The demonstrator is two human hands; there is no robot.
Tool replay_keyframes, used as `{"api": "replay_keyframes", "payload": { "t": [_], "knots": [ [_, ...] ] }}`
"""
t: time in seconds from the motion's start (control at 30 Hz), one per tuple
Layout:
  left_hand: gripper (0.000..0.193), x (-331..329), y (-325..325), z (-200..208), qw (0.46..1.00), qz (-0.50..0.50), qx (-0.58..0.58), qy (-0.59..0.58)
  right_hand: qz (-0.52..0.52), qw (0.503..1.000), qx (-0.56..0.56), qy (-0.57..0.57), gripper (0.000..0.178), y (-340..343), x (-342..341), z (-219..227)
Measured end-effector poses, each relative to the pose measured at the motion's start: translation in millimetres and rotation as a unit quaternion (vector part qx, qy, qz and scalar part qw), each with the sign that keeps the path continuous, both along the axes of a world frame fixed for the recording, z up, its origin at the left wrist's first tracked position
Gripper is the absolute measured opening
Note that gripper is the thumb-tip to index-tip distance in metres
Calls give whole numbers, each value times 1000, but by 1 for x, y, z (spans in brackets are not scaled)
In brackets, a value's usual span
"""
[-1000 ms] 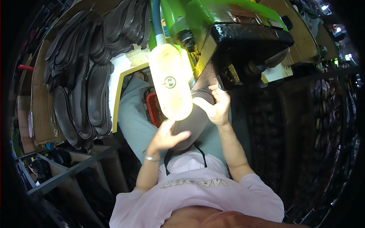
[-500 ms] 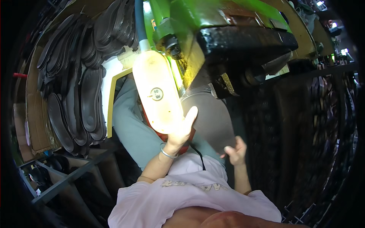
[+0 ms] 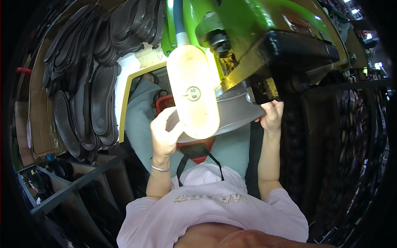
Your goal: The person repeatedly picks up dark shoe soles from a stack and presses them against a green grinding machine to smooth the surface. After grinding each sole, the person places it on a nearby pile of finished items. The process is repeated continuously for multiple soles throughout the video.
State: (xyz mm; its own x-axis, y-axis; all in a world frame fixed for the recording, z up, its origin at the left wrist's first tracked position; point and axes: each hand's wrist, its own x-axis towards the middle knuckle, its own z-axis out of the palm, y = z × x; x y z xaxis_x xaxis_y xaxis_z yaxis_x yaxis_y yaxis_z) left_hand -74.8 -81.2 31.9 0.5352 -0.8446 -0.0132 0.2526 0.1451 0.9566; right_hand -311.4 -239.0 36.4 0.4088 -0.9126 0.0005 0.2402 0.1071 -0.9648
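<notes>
A grey shoe sole (image 3: 236,112) lies crosswise in front of me, under the dark metal part of a green machine (image 3: 248,20). Its left end is pinched between the thumb and fingers of my left hand (image 3: 163,134), which wears a bangle. My right hand (image 3: 271,115) closes on the opposite end, close beside the machine's metal part. A bright oval lamp (image 3: 192,118) hangs in front of the sole and covers its middle-left stretch. The machine's own contact with the sole's far edge cannot be made out.
Many grey soles (image 3: 103,101) stand stacked in a cardboard box (image 3: 39,120) on the left. Below it is a divided rack (image 3: 74,194). Something red (image 3: 202,159) sits between my knees. Dark racks with shoe parts (image 3: 347,115) line the right.
The sole has turned from nearly upright to lying crosswise. My left hand moved left onto one end, and my right hand rose to the other end. The view has shifted slightly.
</notes>
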Motion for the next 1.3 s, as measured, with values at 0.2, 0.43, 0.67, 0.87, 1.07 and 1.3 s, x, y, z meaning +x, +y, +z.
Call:
{"api": "replay_keyframes", "payload": {
  "t": [0.2, 0.43, 0.67, 0.87, 1.07, 1.3],
  "knots": [
    [29, 40, 41, -7, 999, 22, 12, 41, 63, 997, -5, -41, 38, 27, 46, 3],
    [18, 57, 77, -26, 995, -37, 90, -15, 100, 993, -56, 15, 31, 40, 69, 4],
    [17, 13, 42, -16, 965, -134, 118, -191, 19, 987, -155, 35, 23, 37, 67, -11],
    [16, 6, -11, 5, 960, -10, 1, -279, -79, 992, -94, -8, 23, 16, 12, -10],
    [22, -21, -42, -10, 960, -2, -30, -277, -154, 984, -83, -29, 21, -10, -20, 1],
    [19, -2, -30, 2, 994, -30, -10, -103, -119, 993, -4, -1, 16, -7, -7, 1]
  ]
}}
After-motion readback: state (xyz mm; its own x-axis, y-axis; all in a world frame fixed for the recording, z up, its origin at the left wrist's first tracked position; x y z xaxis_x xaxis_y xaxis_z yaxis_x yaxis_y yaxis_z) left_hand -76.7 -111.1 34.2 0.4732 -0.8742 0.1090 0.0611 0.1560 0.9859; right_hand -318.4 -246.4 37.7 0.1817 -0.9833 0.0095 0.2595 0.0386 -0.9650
